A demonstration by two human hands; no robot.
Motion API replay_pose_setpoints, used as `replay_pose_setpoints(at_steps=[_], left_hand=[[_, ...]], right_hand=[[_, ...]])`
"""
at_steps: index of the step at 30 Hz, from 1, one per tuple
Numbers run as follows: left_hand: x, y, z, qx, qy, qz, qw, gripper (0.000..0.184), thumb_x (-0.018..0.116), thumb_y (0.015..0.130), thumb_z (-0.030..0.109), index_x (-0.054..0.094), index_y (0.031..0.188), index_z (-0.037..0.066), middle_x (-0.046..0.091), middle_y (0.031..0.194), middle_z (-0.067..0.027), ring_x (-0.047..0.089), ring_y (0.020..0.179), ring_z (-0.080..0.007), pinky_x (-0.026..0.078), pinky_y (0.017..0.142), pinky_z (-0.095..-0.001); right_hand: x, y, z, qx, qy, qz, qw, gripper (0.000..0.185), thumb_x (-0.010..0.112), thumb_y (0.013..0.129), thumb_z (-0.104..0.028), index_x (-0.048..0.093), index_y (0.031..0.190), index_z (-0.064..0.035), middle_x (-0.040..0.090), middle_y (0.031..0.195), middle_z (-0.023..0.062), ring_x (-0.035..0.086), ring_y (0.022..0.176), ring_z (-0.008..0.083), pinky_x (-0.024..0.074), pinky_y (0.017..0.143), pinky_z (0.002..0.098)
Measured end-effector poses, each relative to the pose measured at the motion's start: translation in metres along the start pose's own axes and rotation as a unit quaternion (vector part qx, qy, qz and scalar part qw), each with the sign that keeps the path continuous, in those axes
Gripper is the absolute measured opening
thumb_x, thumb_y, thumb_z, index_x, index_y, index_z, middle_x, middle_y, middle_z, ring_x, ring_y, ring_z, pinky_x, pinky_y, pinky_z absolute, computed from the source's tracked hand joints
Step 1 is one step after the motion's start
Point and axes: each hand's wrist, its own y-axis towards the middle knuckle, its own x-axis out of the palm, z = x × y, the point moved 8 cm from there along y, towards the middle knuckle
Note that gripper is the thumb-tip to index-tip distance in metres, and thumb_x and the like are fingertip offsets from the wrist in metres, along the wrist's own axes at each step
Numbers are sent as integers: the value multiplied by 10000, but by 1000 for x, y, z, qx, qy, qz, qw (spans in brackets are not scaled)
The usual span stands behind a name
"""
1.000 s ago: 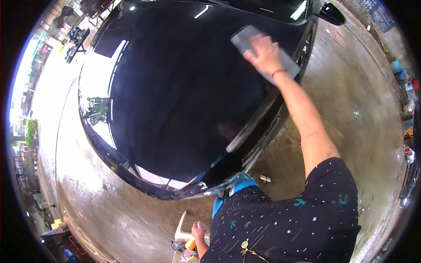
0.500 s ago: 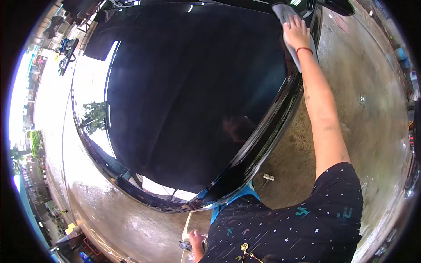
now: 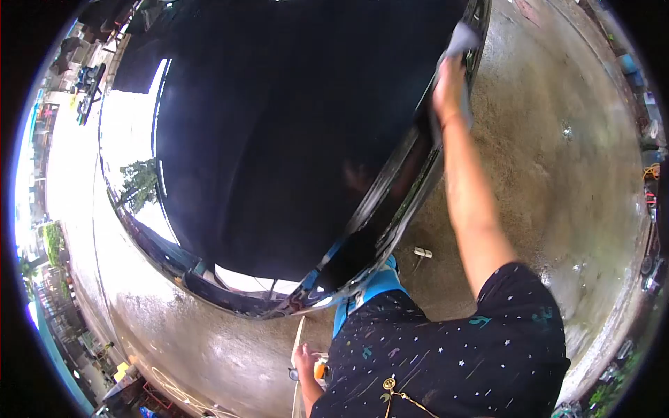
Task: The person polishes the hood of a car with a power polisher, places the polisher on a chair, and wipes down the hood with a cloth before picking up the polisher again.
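A glossy black car body panel (image 3: 293, 139) fills the middle of the view. At its right edge my right hand (image 3: 449, 87) holds a grey cloth (image 3: 463, 40) against the side, with the cloth showing above and beside the fingers. My left hand (image 3: 305, 358) hangs low near my body, its fingers loosely apart and nothing visible in them. Just beside it are an orange item (image 3: 320, 370) and a pale curved object (image 3: 298, 337), partly hidden by my hand and shirt.
Wet concrete floor (image 3: 550, 174) runs along the car's right side, with a small white item (image 3: 422, 252) on it. A yellowish hose (image 3: 174, 390) lies at the lower left. Assorted items line the right wall; a stand (image 3: 87, 90) is at the upper left.
My right hand and the cloth have moved from the panel's top out to its right edge, then down along it. The view has shifted slightly. My left hand stays low, its fingers more spread.
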Motion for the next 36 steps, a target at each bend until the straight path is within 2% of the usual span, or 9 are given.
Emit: replay_pose_setpoints(at_steps=[4, 6, 11, 15, 19, 21, 24, 30, 36], left_hand=[[-8, -2, -8, 27, 141, -10, 990, 322, 477, 1040, 266, 580, 1053, -39, 685, 762, -161, 666, 556, -226, 520, 488, -334], [-12, -7, -6, 34, 77, -19, 996, 315, 484, 1044, 269, 580, 1051, -31, 683, 756, -153, 645, 544, -208, 508, 495, -322], [-34, -28, -62, 38, -44, 21, 998, 336, 508, 1044, 275, 578, 1228, 3, 684, 793, -134, 627, 542, -177, 496, 504, -307], [-40, -58, -120, -20, -48, 25, 998, 363, 515, 1035, 300, 587, 1249, 15, 695, 819, -157, 661, 589, -190, 506, 524, -309], [-46, -67, -173, -32, -3, 24, 999, 373, 538, 1005, 306, 619, 1203, 1, 718, 845, -157, 707, 631, -221, 541, 610, -348], [-50, -69, -200, -46, -51, 49, 996, 361, 531, 1002, 290, 624, 1190, -2, 719, 844, -153, 707, 623, -221, 544, 620, -346], [-54, -78, -228, -14, -57, 102, 993, 368, 523, 1023, 286, 614, 1236, 1, 723, 839, -151, 692, 601, -192, 523, 547, -322], [-24, -115, -260, -52, -110, 149, 981, 362, 547, 1015, 288, 628, 1217, -1, 722, 845, -153, 693, 648, -183, 533, 579, -322], [50, -144, -292, -150, -248, 92, 953, 287, 578, 987, 227, 664, 1151, 7, 699, 809, -127, 654, 626, -167, 542, 571, -314]], right_hand=[[5, -196, -88, -182, -130, -76, 972, 714, 206, 1069, -439, 172, 1543, 94, 117, 1631, 282, 92, 1514, 446, 40, 1251, 457], [17, -168, -26, -35, -275, -171, 945, 715, 218, 1067, -447, 223, 1526, 102, 174, 1611, 301, 116, 1499, 477, 62, 1246, 472], [-5, -90, -62, -71, -87, -7, 994, 760, 210, 1064, -483, 162, 1536, 112, 153, 1629, 272, 114, 1532, 369, 40, 1240, 480], [20, -277, -124, -101, -150, -60, 982, 738, 204, 1057, -417, 158, 1506, 167, 141, 1592, 356, 100, 1513, 450, -2, 1239, 514], [59, -502, -189, -331, -197, -201, 901, 593, 514, 967, -377, 424, 1327, 86, 320, 1408, 446, 236, 1353, 664, 142, 1110, 753], [87, -587, -189, -333, -197, -383, 839, 666, 532, 954, -418, 394, 1450, 4, 190, 1552, 388, 162, 1405, 645, 138, 1116, 729], [112, -679, -197, -500, -168, -427, 734, 702, 529, 958, -398, 311, 1569, -131, 198, 1645, 178, 182, 1500, 443, 146, 1183, 595], [192, -810, -265, -728, -220, -400, 512, 647, 433, 951, -261, 320, 1561, -75, 281, 1633, 107, 189, 1528, 298, 98, 1242, 474], [189, -690, -337, -585, -19, -495, 642, 650, 653, 846, -330, 517, 1434, -89, 374, 1581, 139, 289, 1491, 342, 216, 1224, 503]])
